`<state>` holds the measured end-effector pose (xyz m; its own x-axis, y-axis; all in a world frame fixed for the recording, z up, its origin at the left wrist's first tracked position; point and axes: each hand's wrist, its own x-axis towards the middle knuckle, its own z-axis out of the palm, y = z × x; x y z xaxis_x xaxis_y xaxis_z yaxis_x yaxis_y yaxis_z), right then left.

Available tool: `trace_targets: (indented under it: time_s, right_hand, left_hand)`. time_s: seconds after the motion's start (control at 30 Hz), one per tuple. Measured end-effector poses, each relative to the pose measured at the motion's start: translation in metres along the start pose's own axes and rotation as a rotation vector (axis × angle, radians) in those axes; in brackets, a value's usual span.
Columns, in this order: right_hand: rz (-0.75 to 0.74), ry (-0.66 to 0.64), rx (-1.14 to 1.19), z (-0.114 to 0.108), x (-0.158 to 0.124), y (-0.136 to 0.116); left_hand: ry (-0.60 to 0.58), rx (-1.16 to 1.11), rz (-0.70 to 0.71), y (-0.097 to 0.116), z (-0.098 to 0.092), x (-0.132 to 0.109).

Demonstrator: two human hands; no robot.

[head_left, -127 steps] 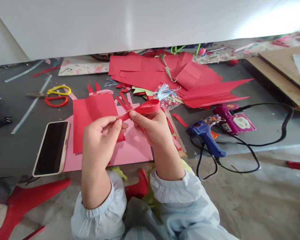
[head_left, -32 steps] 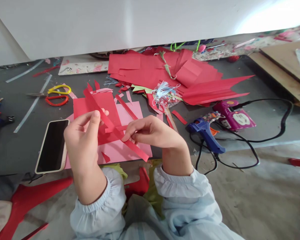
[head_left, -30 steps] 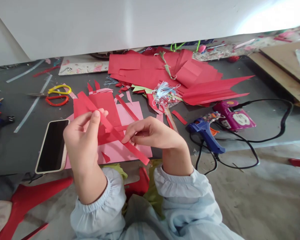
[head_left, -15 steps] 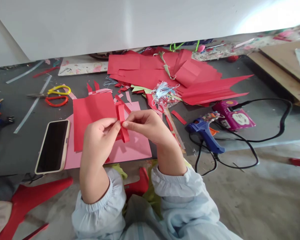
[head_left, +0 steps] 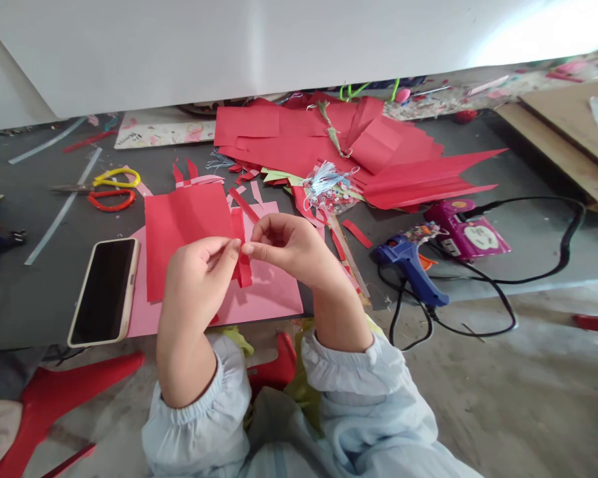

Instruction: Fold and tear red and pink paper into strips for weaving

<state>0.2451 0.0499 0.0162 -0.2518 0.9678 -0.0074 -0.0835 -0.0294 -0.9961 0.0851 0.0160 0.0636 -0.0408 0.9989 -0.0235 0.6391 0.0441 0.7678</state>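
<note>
Between my hands is a narrow red paper strip (head_left: 245, 273), folded and standing a little off the sheets below. My left hand (head_left: 199, 269) pinches it between thumb and forefinger. From the other side my right hand (head_left: 292, 249) pinches the same strip, its remaining fingers curled. The two sets of fingertips almost meet, hiding the strip's middle. Under and left of them lies a square red paper sheet (head_left: 187, 226), with a pink sheet (head_left: 274, 299) partly beneath it.
A phone (head_left: 103, 291) and scissors (head_left: 112, 189) lie at left. Red paper sheets (head_left: 289, 146) and a bag of beads (head_left: 329, 192) are piled behind. A blue glue gun (head_left: 413, 269), its cable and a purple box (head_left: 468, 232) sit at right.
The red strip has turned to a flatter, narrower look between my fingertips. My right hand has shifted slightly left and up; my left hand stays nearly in place.
</note>
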Motion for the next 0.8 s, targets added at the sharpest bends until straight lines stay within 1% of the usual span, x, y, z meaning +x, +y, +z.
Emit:
trace_targets:
  time_s: [0.13,0.23,0.3,0.43,0.67,0.8]
  right_hand:
    - [0.001,0.082,0.075,0.0015,0.0020,0.0011]
    - [0.006,0.109,0.103,0.0012,0.0025,0.0005]
    - [-0.004,0.118,0.089,0.0001,0.0021,0.0008]
    - [-0.014,0.114,0.053,-0.0017,0.0007,0.0008]
    - [-0.018,0.129,-0.008,-0.0005,0.0002,-0.0055]
    - [-0.032,0.152,-0.008,-0.0009,0.0014,-0.0048]
  left_hand:
    - [-0.093,0.016,0.020,-0.0034,0.0007,0.0002]
    - [-0.182,0.068,0.030,-0.0044,0.0007,0.0002]
    - [-0.219,0.104,0.023,-0.0040,0.0006,0.0005]
    - [-0.235,0.136,0.008,-0.0020,0.0004,0.0011]
    - [-0.264,0.023,-0.078,-0.0041,0.0020,0.0005]
    - [-0.262,0.013,-0.081,-0.0054,0.0027,0.0012]
